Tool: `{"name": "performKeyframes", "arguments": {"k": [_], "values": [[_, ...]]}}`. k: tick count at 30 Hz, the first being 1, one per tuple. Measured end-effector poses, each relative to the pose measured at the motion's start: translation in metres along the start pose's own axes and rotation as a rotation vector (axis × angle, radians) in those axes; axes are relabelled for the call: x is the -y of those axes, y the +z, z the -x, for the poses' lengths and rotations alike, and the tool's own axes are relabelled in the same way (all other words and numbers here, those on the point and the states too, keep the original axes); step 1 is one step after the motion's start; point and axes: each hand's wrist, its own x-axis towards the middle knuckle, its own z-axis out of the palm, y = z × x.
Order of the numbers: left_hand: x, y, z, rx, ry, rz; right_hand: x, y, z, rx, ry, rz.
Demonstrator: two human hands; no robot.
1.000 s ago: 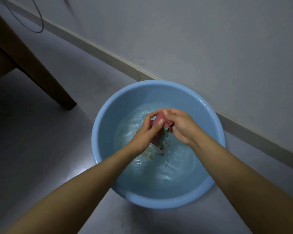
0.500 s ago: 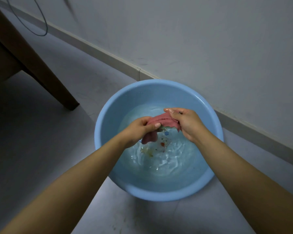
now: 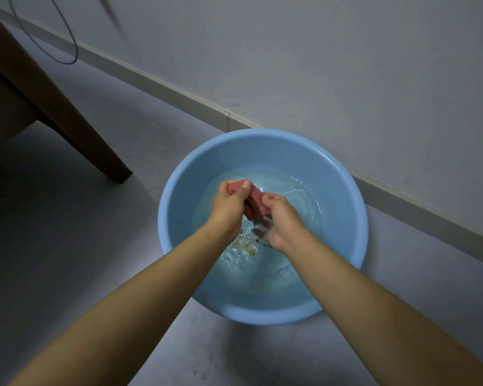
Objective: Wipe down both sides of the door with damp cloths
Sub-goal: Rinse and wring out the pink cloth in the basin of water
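A wet pink cloth [image 3: 255, 203] is bunched between both hands above a light blue basin [image 3: 176, 190] of rippling water on the floor. My left hand [image 3: 230, 206] grips its upper end, thumb on top. My right hand [image 3: 280, 221] grips the lower part, just to the right and slightly nearer, a bit blurred. Part of the cloth is hidden inside the fists. No door is in view.
The basin stands by a grey wall with a skirting board [image 3: 179, 91]. A brown wooden furniture leg [image 3: 76, 126] slants down to the floor at left. A thin cable loop [image 3: 67, 37] hangs at top left. Bare grey floor [image 3: 53, 232] lies left of the basin.
My left hand has risen and turned while my right hand dropped lower toward the water, twisting the cloth between them. The water ripples more below them.
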Motion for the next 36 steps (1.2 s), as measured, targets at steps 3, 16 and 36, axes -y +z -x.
{"name": "performKeyframes", "arguments": {"k": [3,16,36], "values": [[0.000,-0.001,0.001,-0.069,-0.041,0.130,0.005,0.000,-0.001,0.070,0.074,0.000],[0.003,-0.014,0.011,0.296,0.156,-0.337,0.026,-0.011,-0.018,-0.022,-0.177,0.206],[-0.009,-0.022,0.002,0.158,0.022,-0.310,0.016,-0.026,-0.009,0.116,-0.877,1.064]]}}
